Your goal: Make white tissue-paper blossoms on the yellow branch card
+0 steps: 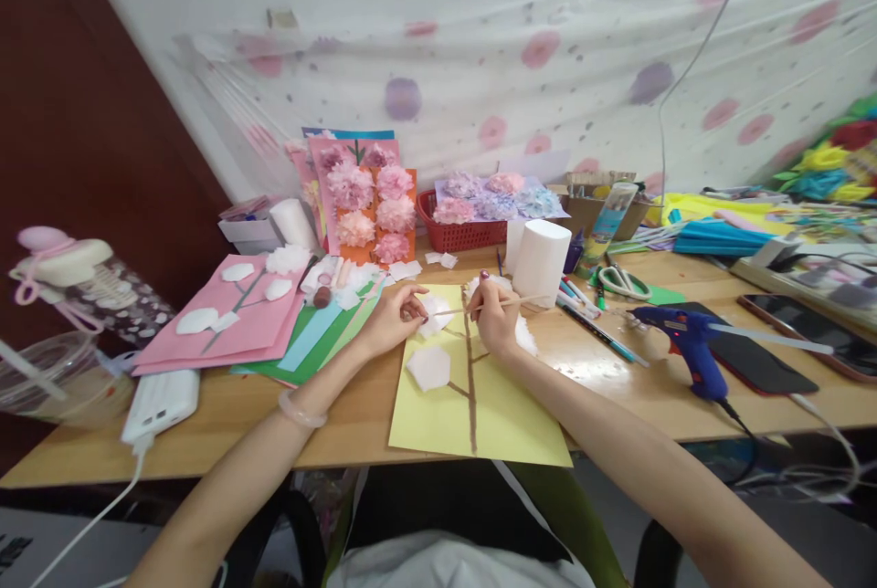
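A yellow sheet of paper lies at the table's front edge, with a brown branching stem drawn on it. My right hand pinches a thin wooden stick, whose tip points left toward my other hand. My left hand has its fingers curled together at the sheet's upper left, beside a white tissue piece; what they pinch is too small to make out. Below it, a flat white paper piece lies at the end of a branch. More white tissue shows partly behind my right hand.
A white tissue roll stands behind my right hand. On the right lie a blue glue gun, phones and pens. Pink sheets, a power bank and a bottle occupy the left. Tissue-flower cards lean behind.
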Demonstrator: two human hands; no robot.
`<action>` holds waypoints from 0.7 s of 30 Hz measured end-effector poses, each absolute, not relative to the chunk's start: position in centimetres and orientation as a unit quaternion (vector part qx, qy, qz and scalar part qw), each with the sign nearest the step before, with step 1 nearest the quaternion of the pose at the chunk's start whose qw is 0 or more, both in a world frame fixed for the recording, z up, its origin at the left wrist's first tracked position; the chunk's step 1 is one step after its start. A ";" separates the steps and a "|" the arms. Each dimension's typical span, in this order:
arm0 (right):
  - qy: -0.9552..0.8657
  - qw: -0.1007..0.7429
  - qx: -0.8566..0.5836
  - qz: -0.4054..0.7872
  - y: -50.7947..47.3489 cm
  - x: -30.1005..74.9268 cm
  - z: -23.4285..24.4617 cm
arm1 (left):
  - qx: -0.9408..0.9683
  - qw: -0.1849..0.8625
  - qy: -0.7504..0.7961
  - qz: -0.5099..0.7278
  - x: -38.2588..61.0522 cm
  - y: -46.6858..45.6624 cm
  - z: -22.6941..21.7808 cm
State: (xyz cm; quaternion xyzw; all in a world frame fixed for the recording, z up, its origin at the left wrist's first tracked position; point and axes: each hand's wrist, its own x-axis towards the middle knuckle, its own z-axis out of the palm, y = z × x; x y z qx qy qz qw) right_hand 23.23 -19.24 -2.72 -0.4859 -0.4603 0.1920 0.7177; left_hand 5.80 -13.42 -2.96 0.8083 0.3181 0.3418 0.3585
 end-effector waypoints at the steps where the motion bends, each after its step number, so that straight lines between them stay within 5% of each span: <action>1: -0.478 0.712 -0.479 0.188 -19.4 23.2 -2.7 | 0.809 0.356 0.316 0.344 5.8 -13.3 -3.1; 12: -0.578 0.620 -0.517 0.118 -19.3 22.5 -3.4 | 0.851 0.273 0.296 0.336 4.9 -13.3 -2.0; 21: -0.669 0.530 -0.516 0.070 -19.7 22.6 -3.8 | 0.893 0.234 0.367 0.113 3.1 -12.3 -2.0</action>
